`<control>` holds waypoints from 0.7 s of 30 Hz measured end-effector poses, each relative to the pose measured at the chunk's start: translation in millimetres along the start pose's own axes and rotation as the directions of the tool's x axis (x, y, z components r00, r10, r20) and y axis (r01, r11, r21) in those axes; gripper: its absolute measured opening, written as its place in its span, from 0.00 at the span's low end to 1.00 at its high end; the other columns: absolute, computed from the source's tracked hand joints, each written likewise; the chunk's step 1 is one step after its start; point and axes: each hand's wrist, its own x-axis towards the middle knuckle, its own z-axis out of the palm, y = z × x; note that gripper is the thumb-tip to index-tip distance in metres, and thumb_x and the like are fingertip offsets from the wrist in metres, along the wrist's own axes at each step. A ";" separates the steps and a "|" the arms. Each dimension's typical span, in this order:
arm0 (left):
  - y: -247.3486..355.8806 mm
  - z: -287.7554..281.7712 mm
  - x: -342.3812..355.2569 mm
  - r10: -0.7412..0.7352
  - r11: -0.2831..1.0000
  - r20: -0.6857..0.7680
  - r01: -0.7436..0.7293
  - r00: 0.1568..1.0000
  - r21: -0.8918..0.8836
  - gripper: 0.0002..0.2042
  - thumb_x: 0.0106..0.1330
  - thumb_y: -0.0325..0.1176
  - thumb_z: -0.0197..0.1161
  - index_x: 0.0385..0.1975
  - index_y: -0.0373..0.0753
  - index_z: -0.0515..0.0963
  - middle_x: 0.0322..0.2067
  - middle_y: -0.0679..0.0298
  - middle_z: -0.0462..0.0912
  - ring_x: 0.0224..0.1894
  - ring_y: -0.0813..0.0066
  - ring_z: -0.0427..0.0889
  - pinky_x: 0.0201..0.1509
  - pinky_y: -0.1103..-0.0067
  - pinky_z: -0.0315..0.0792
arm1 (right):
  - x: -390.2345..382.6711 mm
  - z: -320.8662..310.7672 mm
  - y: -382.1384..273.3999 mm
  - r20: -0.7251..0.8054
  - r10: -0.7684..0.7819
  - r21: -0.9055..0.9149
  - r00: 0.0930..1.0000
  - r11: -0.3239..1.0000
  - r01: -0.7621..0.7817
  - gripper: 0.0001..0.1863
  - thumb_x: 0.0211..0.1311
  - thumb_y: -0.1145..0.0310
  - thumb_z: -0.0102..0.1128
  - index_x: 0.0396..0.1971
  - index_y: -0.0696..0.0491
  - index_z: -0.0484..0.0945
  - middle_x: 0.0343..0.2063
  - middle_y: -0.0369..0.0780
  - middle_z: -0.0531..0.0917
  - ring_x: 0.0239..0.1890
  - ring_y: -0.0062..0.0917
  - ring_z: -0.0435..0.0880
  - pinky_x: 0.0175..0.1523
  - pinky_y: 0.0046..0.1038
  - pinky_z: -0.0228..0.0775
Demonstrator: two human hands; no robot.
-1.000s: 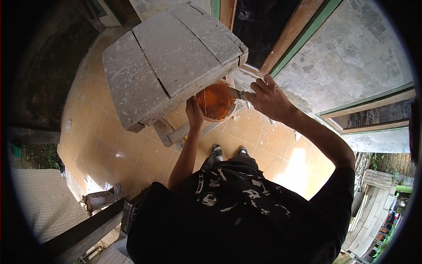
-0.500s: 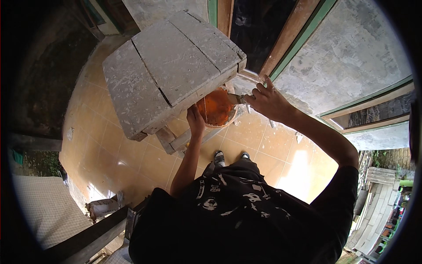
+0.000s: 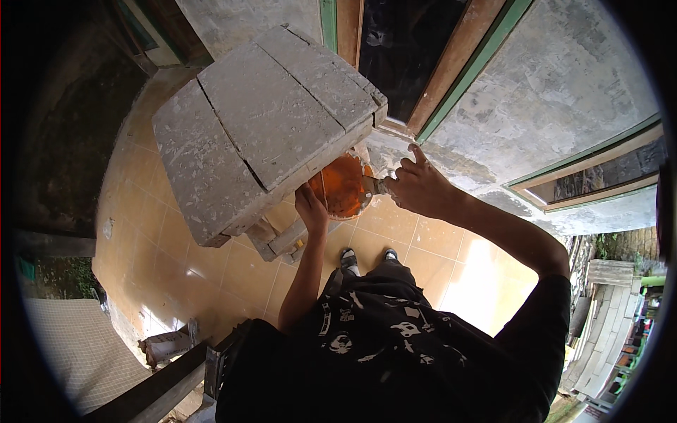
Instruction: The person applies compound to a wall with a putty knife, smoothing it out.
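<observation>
An orange bucket (image 3: pixel 337 190) with plaster-like residue on its rim is beside the near right edge of a worn wooden bench (image 3: pixel 271 113). My left hand (image 3: pixel 311 206) grips the bucket's left rim, its fingers partly hidden by the bucket. In my right hand (image 3: pixel 422 186) is a putty knife (image 3: pixel 371 185), its blade at the bucket's right rim. The index finger of that hand sticks out while the others close round the handle. How much the bucket contains, I cannot tell.
Past the bench stand a rough grey wall (image 3: pixel 557 84) and a green-and-brown window frame (image 3: pixel 465 67). Tan floor tiles (image 3: pixel 395 225) carry white splatters. A wooden leg brace (image 3: pixel 285 236) sticks out below the bench, and a rolled sack (image 3: pixel 167 347) lies at the lower left.
My right hand and the putty knife have come nearer to me, the blade moving down along the bucket's right rim. My left hand stays on the bucket. The whole view has shifted slightly.
</observation>
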 end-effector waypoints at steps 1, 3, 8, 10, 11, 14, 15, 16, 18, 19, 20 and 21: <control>0.7 1.6 0.7 0.022 1.000 -0.009 -0.022 1.000 -0.001 0.20 0.73 0.35 0.42 0.49 0.20 0.68 0.47 0.38 0.75 0.48 0.49 0.77 0.52 0.68 0.70 | -0.3 3.7 -3.8 0.032 0.013 0.030 0.999 0.999 -0.014 0.11 0.51 0.62 0.61 0.31 0.54 0.80 0.21 0.37 0.78 0.37 0.31 0.79 0.65 0.50 0.54; 2.8 3.7 -0.6 0.032 0.999 -0.012 -0.031 0.999 0.003 0.20 0.73 0.35 0.42 0.49 0.20 0.68 0.47 0.38 0.74 0.49 0.48 0.76 0.52 0.68 0.70 | -0.7 13.0 -12.7 0.057 0.026 0.066 0.998 0.997 -0.030 0.12 0.50 0.62 0.61 0.31 0.54 0.79 0.19 0.38 0.79 0.36 0.31 0.79 0.64 0.51 0.52; 3.3 4.1 -2.4 0.024 1.000 -0.044 -0.025 0.999 -0.018 0.20 0.73 0.35 0.42 0.50 0.20 0.68 0.48 0.38 0.74 0.50 0.48 0.75 0.53 0.68 0.69 | 8.1 22.7 -44.8 0.078 0.087 0.247 0.993 0.963 -0.104 0.12 0.48 0.64 0.61 0.30 0.57 0.79 0.18 0.40 0.79 0.33 0.34 0.81 0.61 0.52 0.51; -0.5 3.2 0.3 0.024 1.000 -0.022 -0.024 0.999 0.004 0.20 0.73 0.36 0.42 0.50 0.20 0.68 0.48 0.38 0.73 0.51 0.48 0.75 0.54 0.68 0.68 | 13.5 21.5 -54.8 0.173 0.185 0.340 0.967 0.911 -0.235 0.14 0.48 0.63 0.61 0.30 0.58 0.78 0.18 0.42 0.79 0.31 0.36 0.81 0.59 0.50 0.53; -2.9 1.9 1.3 0.019 1.000 -0.025 -0.019 1.000 0.008 0.20 0.73 0.36 0.42 0.50 0.20 0.68 0.48 0.38 0.73 0.51 0.48 0.75 0.54 0.68 0.68 | 16.2 19.5 -57.6 0.214 0.236 0.362 0.948 0.882 -0.302 0.14 0.47 0.62 0.63 0.32 0.56 0.78 0.17 0.43 0.79 0.30 0.37 0.82 0.59 0.46 0.52; -3.0 0.7 3.8 0.031 0.999 0.016 -0.030 0.999 -0.030 0.21 0.73 0.36 0.42 0.51 0.21 0.67 0.50 0.38 0.72 0.53 0.48 0.73 0.56 0.68 0.66 | 14.8 16.9 -51.5 0.160 0.296 0.402 0.942 0.852 -0.336 0.16 0.52 0.60 0.63 0.37 0.54 0.78 0.18 0.42 0.78 0.32 0.32 0.79 0.60 0.40 0.49; -1.8 1.0 3.8 0.013 0.998 0.023 -0.011 1.000 -0.056 0.21 0.73 0.36 0.41 0.52 0.21 0.66 0.51 0.38 0.72 0.53 0.48 0.73 0.56 0.68 0.65 | 13.6 16.9 -47.2 0.125 0.305 0.386 0.944 0.862 -0.329 0.15 0.49 0.62 0.65 0.37 0.52 0.79 0.18 0.40 0.78 0.33 0.30 0.78 0.59 0.38 0.49; -0.8 1.1 4.4 -0.003 0.997 0.032 0.006 0.999 -0.083 0.21 0.73 0.36 0.41 0.52 0.21 0.66 0.51 0.38 0.71 0.53 0.48 0.72 0.57 0.69 0.65 | 12.1 17.2 -41.9 0.126 0.303 0.387 0.944 0.862 -0.329 0.15 0.49 0.62 0.65 0.37 0.52 0.79 0.18 0.40 0.78 0.33 0.30 0.78 0.59 0.38 0.49; -0.9 -0.4 4.7 0.010 0.997 0.056 -0.006 0.998 -0.077 0.21 0.73 0.36 0.41 0.52 0.21 0.66 0.51 0.38 0.71 0.53 0.49 0.72 0.57 0.69 0.65 | 8.7 16.2 -31.8 -0.026 0.291 0.343 0.957 0.901 -0.264 0.15 0.47 0.63 0.67 0.36 0.52 0.79 0.19 0.39 0.77 0.33 0.28 0.77 0.58 0.36 0.50; -2.4 -3.1 4.2 0.023 0.997 0.078 -0.018 0.997 -0.070 0.21 0.73 0.36 0.41 0.52 0.21 0.66 0.51 0.39 0.71 0.53 0.50 0.72 0.57 0.69 0.64 | 9.7 8.2 -28.6 -0.032 0.287 0.316 0.957 0.911 -0.263 0.15 0.45 0.65 0.67 0.36 0.50 0.79 0.19 0.37 0.76 0.33 0.27 0.76 0.58 0.35 0.51; -6.8 -4.6 3.2 0.021 0.998 0.077 -0.016 0.997 -0.069 0.21 0.73 0.36 0.41 0.52 0.21 0.66 0.51 0.39 0.71 0.53 0.50 0.72 0.57 0.69 0.64 | 8.8 2.0 -26.6 -0.031 0.286 0.318 0.958 0.911 -0.262 0.15 0.45 0.65 0.67 0.36 0.50 0.79 0.19 0.37 0.76 0.33 0.27 0.76 0.58 0.35 0.51; -13.3 -5.5 2.0 0.055 0.997 0.057 -0.051 0.997 -0.059 0.20 0.73 0.36 0.41 0.51 0.21 0.66 0.51 0.39 0.72 0.52 0.50 0.73 0.57 0.69 0.64 | 7.2 -3.3 -24.9 -0.059 0.271 0.314 0.961 0.919 -0.240 0.15 0.45 0.66 0.68 0.36 0.50 0.79 0.19 0.37 0.76 0.34 0.26 0.75 0.58 0.34 0.51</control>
